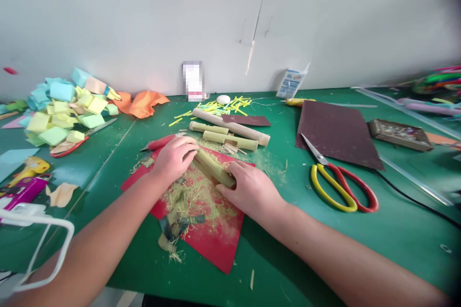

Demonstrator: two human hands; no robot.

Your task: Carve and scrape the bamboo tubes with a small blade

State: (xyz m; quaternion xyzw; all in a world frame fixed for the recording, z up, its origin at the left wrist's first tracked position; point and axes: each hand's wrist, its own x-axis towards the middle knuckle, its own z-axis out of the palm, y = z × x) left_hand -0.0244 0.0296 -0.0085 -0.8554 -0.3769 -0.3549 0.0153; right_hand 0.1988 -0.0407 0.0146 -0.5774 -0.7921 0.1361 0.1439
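A pale green bamboo tube (215, 167) is held between my two hands, slanting over a red sheet (219, 244). My left hand (177, 154) has its fingers closed at the tube's far left end. My right hand (252, 191) wraps round the near right end, fingers on top and thumb below. Behind my left hand, a red-handled tool (161, 143) lies partly hidden. Fibrous bamboo shavings (194, 201) cover much of the sheet under the tube. Just beyond lie more cut bamboo tubes (230, 141) and a longer pale stick (248, 133).
Scissors (329, 165) with yellow and red handles lie at right, touching dark sandpaper (334, 129). Farther right is a narrow tray (399, 134). Folded paper pieces (61, 105) are piled at left, near a purple tool (27, 196). A grey panel (216, 24) borders the green table (288, 259).
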